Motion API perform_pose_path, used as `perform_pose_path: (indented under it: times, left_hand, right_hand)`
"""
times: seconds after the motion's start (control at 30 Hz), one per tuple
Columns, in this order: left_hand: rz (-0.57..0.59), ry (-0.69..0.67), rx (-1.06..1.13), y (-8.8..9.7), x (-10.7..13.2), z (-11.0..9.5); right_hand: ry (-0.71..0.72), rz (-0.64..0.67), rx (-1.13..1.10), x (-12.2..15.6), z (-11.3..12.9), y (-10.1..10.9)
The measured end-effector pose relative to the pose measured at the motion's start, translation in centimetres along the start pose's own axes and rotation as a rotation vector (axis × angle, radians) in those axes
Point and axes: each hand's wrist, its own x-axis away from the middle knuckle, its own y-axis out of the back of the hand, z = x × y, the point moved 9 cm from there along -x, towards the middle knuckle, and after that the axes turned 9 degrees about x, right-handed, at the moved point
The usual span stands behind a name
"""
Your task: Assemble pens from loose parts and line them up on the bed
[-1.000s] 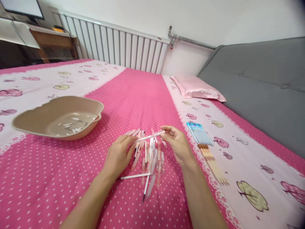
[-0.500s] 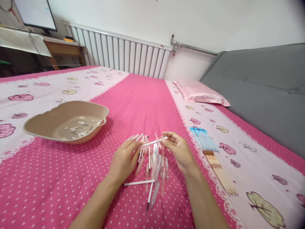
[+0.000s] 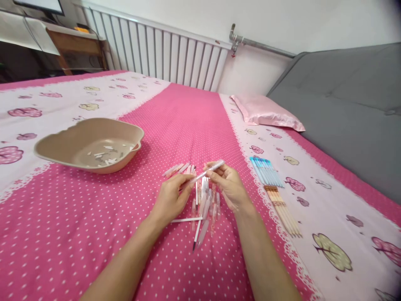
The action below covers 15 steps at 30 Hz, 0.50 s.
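My left hand [image 3: 171, 200] and my right hand [image 3: 229, 186] both pinch one clear pen [image 3: 209, 169] held a little above a loose pile of pink and white pens [image 3: 202, 205] on the pink dotted bedspread [image 3: 188, 125]. The left fingers grip the pen's lower end, the right fingers its upper part, and the pen tilts up to the right. To the right lie a row of blue pens [image 3: 267, 171] and a row of tan pens [image 3: 282, 209].
A beige tray [image 3: 62, 144] with small white scraps sits at the left. A pink pillow [image 3: 269, 115] and a grey headboard [image 3: 344, 108] lie to the right. A white radiator [image 3: 163, 54] runs along the far wall.
My hands have drawn closer together on the pen, and its right end has tipped upward. The camera view has shifted slightly.
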Motion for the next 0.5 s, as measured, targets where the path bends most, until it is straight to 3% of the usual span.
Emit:
perform_pose_path:
  times: [0.13,0.37,0.5]
  left_hand:
    - [0.046,0.153,0.223,-0.7,0.0,0.9]
    - [0.224,0.491,0.783,-3.6,1.3,1.6]
    - [0.280,0.534,0.928,-4.1,1.8,1.0]
  right_hand:
    - [0.007,0.053,-0.018,0.2,0.3,-0.7]
    - [-0.016,0.108,-0.107,0.5,0.6,-1.5]
    - [-0.060,0.162,-0.161,0.7,0.6,-1.9]
